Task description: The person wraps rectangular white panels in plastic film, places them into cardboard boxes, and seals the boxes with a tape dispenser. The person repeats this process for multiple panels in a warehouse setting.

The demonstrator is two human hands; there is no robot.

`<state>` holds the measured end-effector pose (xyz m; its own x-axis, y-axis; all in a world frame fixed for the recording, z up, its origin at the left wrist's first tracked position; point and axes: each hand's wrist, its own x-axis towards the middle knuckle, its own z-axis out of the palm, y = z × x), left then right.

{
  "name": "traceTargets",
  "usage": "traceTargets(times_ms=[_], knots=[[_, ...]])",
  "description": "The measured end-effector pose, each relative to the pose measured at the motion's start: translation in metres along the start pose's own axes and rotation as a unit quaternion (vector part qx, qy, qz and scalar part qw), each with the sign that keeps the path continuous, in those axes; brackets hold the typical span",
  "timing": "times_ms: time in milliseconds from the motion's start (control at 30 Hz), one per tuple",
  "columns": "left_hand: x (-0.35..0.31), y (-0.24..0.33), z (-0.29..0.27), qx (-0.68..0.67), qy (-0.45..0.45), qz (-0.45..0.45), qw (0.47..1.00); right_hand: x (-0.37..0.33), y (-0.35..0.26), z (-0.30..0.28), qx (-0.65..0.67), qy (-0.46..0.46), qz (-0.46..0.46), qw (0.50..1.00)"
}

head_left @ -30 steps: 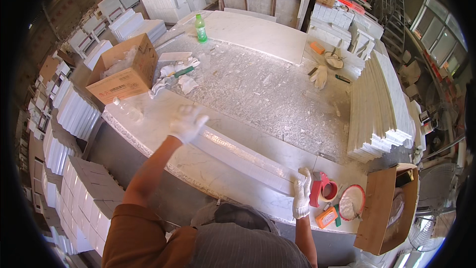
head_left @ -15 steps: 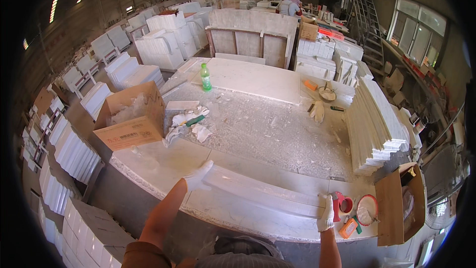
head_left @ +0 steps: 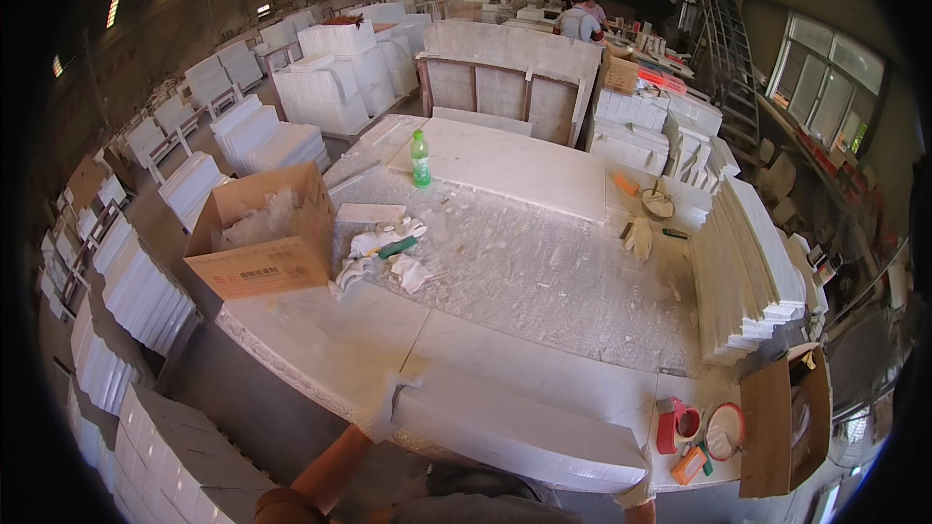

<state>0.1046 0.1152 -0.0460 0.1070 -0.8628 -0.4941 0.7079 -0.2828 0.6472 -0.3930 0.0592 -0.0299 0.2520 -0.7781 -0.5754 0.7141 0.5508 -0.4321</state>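
A long, pale white stone-like block [head_left: 519, 427] lies along the near edge of the worktable, partly at or over that edge. My left hand [head_left: 377, 411], in a white glove and somewhat blurred, grips its left end. At the lower right corner my gloved right hand [head_left: 636, 496] holds the other end, its fingers mostly hidden by the block. Just right of the block sit a red tape dispenser [head_left: 674, 424], a red-rimmed bowl of pale paste [head_left: 724, 430] and an orange item [head_left: 689, 466].
A cardboard box [head_left: 267, 272] stands at the left, with white gloves [head_left: 388, 236] and a green bottle [head_left: 420, 160] beyond. Stacked slabs [head_left: 743, 272] and another open carton [head_left: 772, 417] line the right. People [head_left: 581, 21] work far back.
Both hands have moved toward me, and the block now lies nearer the table's front edge. My right hand has gone lower, away from beside the tape dispenser. The view has shifted slightly.
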Motion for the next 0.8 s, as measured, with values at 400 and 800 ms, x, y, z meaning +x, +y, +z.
traceTargets(times_ms=[400,800], knots=[[0.017,0.037,0.018,0.172,0.043,-0.253,0.951,0.028,-0.023,0.023,-0.14,0.042,0.173,0.974],[0.08,0.01,0.014,0.388,-0.094,-0.136,0.907,0.031,-0.033,0.014,-0.174,0.032,0.177,0.968]])
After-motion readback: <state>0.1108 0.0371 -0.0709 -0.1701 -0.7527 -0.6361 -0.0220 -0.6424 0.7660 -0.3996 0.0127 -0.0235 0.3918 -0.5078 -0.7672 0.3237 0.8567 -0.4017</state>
